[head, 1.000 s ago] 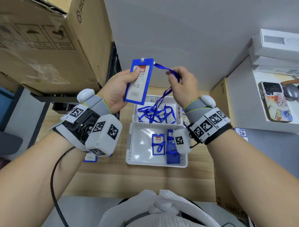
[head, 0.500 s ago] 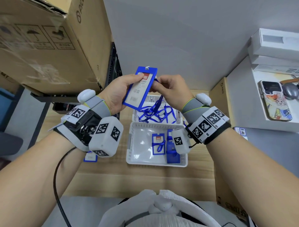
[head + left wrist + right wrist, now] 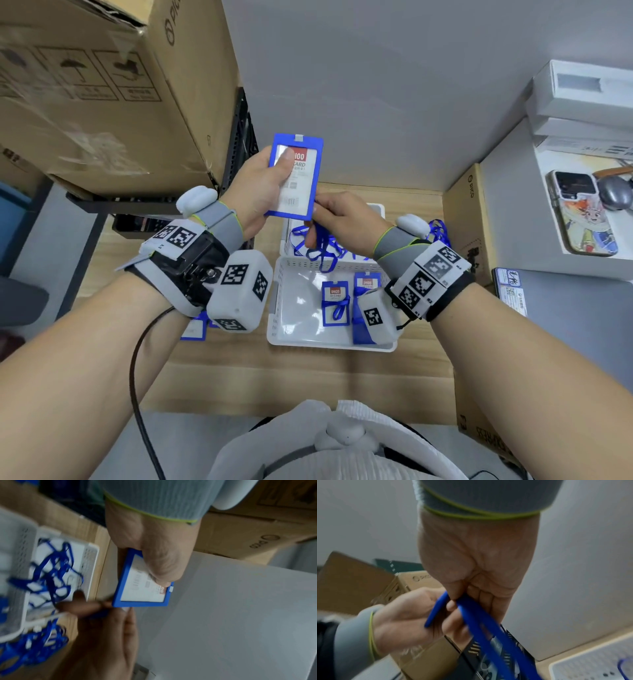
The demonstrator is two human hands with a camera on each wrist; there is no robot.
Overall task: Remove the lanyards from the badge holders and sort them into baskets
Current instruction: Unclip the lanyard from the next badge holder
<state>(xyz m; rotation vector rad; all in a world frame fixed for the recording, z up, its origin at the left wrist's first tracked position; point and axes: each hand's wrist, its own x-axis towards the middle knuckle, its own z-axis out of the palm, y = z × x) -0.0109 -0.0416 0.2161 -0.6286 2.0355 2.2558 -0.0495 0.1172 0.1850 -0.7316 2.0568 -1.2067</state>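
The left hand (image 3: 255,192) grips a blue badge holder (image 3: 295,178) above the far basket (image 3: 378,209), thumb pressed on its clear face, fingers curled behind; the holder appears a light, rigid, smooth plastic frame, best held by its edges. The right hand (image 3: 337,219), just below the holder's lower corner, pinches a blue lanyard (image 3: 488,632) whose strap hangs towards the loose lanyards in that basket. The strap appears limp, light and tangle-prone, best taken near its end.
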